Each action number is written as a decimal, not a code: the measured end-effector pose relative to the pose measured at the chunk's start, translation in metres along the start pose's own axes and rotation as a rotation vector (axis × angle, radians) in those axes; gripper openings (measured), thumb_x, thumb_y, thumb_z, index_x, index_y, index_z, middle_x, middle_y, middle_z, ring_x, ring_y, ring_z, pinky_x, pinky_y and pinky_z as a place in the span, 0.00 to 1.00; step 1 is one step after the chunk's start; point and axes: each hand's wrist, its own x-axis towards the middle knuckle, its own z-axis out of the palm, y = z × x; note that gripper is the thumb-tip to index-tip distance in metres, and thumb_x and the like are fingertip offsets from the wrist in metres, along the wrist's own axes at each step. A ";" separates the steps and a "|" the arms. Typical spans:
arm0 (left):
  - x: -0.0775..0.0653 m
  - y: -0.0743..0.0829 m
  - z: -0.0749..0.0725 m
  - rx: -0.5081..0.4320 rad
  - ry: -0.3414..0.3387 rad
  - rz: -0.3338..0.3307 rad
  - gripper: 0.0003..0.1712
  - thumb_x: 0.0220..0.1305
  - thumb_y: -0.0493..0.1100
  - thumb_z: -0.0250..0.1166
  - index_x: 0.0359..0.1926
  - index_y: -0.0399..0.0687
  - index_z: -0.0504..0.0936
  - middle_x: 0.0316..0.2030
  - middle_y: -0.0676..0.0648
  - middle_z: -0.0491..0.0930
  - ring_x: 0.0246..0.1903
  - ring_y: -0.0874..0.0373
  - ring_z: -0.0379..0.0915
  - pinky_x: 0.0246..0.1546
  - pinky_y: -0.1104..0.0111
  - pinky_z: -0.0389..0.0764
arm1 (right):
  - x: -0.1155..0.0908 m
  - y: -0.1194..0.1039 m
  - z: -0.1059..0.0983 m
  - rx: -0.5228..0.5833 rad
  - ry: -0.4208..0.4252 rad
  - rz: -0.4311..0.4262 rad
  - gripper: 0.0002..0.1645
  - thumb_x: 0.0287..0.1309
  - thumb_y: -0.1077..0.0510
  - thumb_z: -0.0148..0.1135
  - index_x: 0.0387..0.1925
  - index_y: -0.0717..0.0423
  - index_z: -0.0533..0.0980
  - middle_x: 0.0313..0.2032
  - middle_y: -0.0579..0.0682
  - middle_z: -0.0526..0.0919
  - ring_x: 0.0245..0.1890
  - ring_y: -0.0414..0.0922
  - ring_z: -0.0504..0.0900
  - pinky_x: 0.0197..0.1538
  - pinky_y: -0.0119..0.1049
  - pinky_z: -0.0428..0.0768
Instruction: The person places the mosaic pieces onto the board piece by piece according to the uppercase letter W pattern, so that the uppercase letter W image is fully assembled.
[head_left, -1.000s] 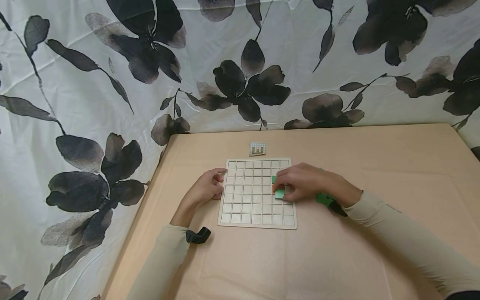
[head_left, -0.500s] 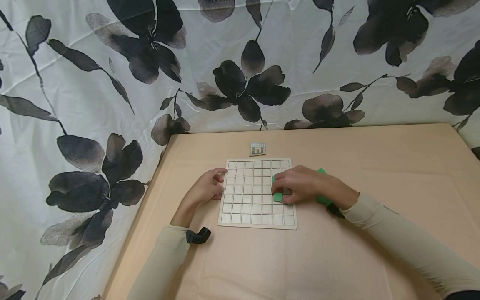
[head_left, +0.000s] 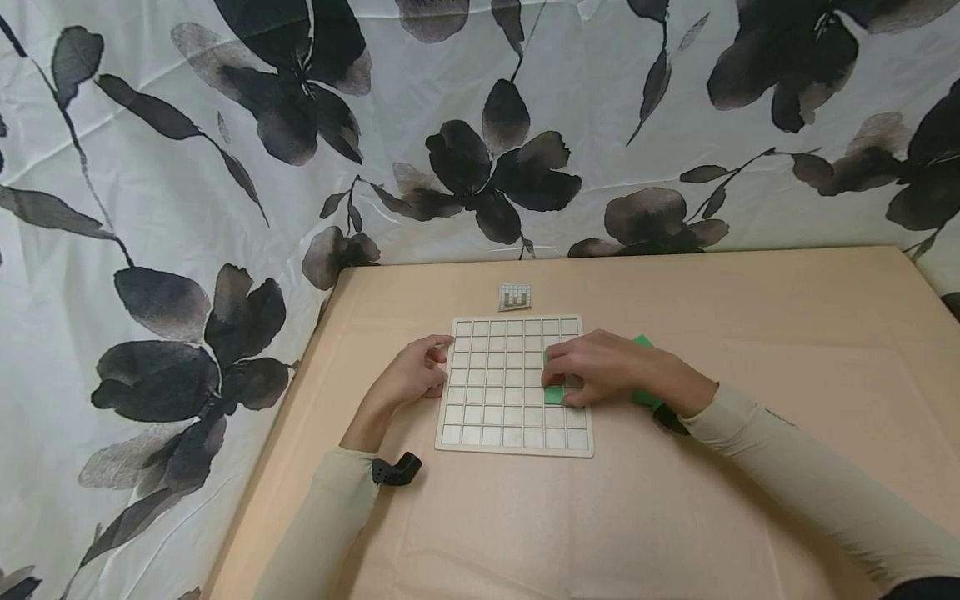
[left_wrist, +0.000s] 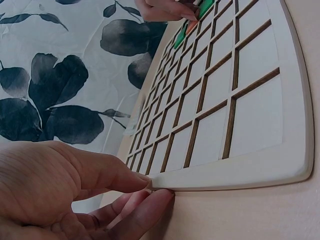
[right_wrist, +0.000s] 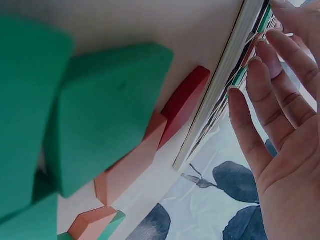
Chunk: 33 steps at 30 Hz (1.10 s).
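A pale square board (head_left: 491,417) with a raised grid lies on the table. My left hand (head_left: 408,372) pinches its left edge, the thumb (left_wrist: 125,177) on top of the rim and the fingers curled at the side. Over the right part of the board, my right hand (head_left: 607,367) holds a green square tile (head_left: 553,394) between thumb and fingertips, right at a grid cell. In the left wrist view an orange tile (left_wrist: 191,25) and another green tile (left_wrist: 179,40) show in line with it, mostly hidden from the head view by the right hand.
Green blocks (right_wrist: 110,105), orange blocks (right_wrist: 132,162) and a red block (right_wrist: 185,107) lie right of the board, mostly under the right wrist. A small card with a printed grid (head_left: 515,297) lies behind the board. A floral cloth (head_left: 480,125) hangs beyond the table.
My right hand has shifted slightly left and toward me with the green tile, which now lines up flat with a grid cell. The left hand has stayed at the board's edge.
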 end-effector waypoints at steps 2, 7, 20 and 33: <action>0.000 0.000 0.000 0.002 0.001 0.000 0.38 0.63 0.23 0.60 0.73 0.48 0.67 0.46 0.42 0.69 0.33 0.54 0.71 0.28 0.66 0.82 | 0.000 0.000 0.000 0.001 0.010 -0.006 0.13 0.54 0.49 0.72 0.42 0.40 0.83 0.37 0.37 0.76 0.30 0.33 0.70 0.30 0.30 0.68; 0.000 0.000 0.000 0.004 0.002 0.001 0.39 0.63 0.24 0.60 0.73 0.48 0.67 0.46 0.42 0.69 0.34 0.54 0.71 0.28 0.66 0.82 | -0.003 0.002 -0.001 0.005 0.015 0.013 0.13 0.54 0.48 0.71 0.43 0.39 0.83 0.36 0.35 0.76 0.30 0.32 0.70 0.30 0.30 0.68; -0.002 0.000 0.000 0.002 0.007 0.000 0.38 0.62 0.23 0.60 0.73 0.48 0.68 0.46 0.42 0.69 0.33 0.55 0.71 0.28 0.66 0.82 | -0.029 0.014 -0.019 0.120 -0.031 0.192 0.15 0.56 0.52 0.72 0.46 0.42 0.85 0.35 0.36 0.79 0.31 0.36 0.74 0.35 0.33 0.72; -0.004 0.000 0.000 -0.009 0.007 -0.002 0.38 0.63 0.24 0.59 0.73 0.49 0.68 0.46 0.42 0.69 0.34 0.54 0.70 0.29 0.66 0.81 | -0.056 0.026 -0.018 0.073 -0.058 0.251 0.16 0.51 0.49 0.79 0.43 0.42 0.85 0.33 0.36 0.77 0.32 0.37 0.75 0.35 0.31 0.75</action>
